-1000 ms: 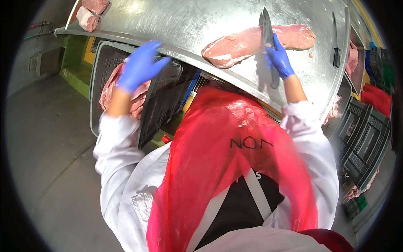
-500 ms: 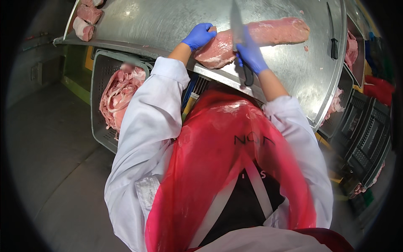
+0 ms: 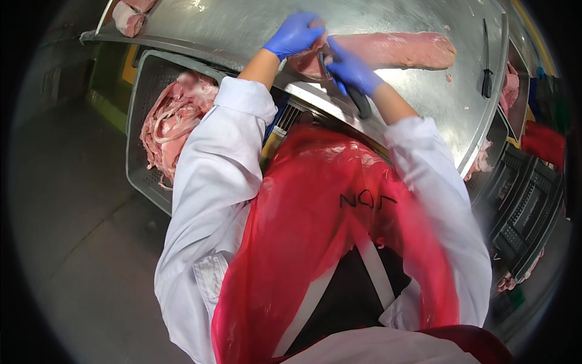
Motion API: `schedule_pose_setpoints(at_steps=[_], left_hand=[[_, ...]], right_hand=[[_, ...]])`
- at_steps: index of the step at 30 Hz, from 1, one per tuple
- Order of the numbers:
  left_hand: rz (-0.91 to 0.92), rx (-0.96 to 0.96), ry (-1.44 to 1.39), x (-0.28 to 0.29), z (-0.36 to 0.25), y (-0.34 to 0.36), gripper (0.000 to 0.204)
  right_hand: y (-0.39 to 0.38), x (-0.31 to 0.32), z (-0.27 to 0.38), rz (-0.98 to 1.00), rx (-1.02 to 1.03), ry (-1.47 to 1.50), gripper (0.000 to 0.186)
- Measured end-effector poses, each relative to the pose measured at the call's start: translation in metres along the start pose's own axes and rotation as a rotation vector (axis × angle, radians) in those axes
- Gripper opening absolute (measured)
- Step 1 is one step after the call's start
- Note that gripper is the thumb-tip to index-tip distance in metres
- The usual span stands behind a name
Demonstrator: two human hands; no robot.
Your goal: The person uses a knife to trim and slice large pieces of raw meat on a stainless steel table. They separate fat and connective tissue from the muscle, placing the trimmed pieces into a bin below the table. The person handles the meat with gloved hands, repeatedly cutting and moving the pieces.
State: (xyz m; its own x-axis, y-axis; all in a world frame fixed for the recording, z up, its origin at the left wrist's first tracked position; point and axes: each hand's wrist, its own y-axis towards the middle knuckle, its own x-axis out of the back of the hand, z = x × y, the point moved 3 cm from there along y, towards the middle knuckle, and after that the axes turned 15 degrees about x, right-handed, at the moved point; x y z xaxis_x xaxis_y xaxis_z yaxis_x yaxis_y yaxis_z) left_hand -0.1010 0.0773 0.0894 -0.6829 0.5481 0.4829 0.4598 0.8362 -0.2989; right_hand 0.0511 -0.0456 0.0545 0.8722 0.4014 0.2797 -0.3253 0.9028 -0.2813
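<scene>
A long pink slab of raw meat (image 3: 394,50) lies on the steel table (image 3: 242,24). My left hand (image 3: 294,34), in a blue glove, grips the slab's near end. My right hand (image 3: 350,68), also gloved in blue, holds a black-handled knife (image 3: 357,100); its blade points into the meat's near end between my two hands. I wear white sleeves and a red plastic apron.
A grey crate (image 3: 142,176) below the table's left edge holds pink meat trimmings (image 3: 173,121). Another meat piece (image 3: 130,15) lies at the table's far left. A second knife (image 3: 486,60) rests at the right on the table. Dark crates (image 3: 527,194) stand at the right.
My left hand came up from the crate side to the meat and now grips its end. My right hand lowered the upright knife so the blade is in the meat.
</scene>
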Motion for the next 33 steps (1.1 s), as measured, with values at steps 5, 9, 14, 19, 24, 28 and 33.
schedule_pose_setpoints(at_steps=[5, 9, 14, 19, 24, 28, 33], left_hand=[[-0.140, 0.012, -0.227, 0.047, 0.040, -0.024, 0.025], [-0.254, -0.049, -0.285, 0.075, -0.026, -0.073, 0.022], [-0.449, -0.085, -0.530, 0.191, -0.026, -0.195, 0.029], [-1.020, 0.162, -0.552, 0.216, 0.017, -0.364, 0.023], [-0.726, 0.839, 0.341, 0.216, 0.180, -0.415, 0.031], [-0.854, 0.424, 0.353, 0.113, 0.107, -0.285, 0.043], [-0.676, 0.312, 0.303, -0.051, 0.082, -0.091, 0.080]], right_hand=[[-0.049, -0.031, -0.004, 0.114, 0.251, -0.080, 0.071], [0.024, -0.048, 0.028, 0.174, 0.133, -0.020, 0.069], [-0.025, -0.057, 0.034, 0.346, 0.138, 0.141, 0.066], [-0.026, 0.098, -0.041, -0.197, 0.175, -0.120, 0.071], [0.020, 0.221, -0.101, -0.317, 0.150, -0.435, 0.069], [0.014, 0.222, -0.145, -0.319, 0.192, -0.603, 0.070], [-0.041, 0.195, -0.143, -0.404, 0.153, -0.635, 0.071]])
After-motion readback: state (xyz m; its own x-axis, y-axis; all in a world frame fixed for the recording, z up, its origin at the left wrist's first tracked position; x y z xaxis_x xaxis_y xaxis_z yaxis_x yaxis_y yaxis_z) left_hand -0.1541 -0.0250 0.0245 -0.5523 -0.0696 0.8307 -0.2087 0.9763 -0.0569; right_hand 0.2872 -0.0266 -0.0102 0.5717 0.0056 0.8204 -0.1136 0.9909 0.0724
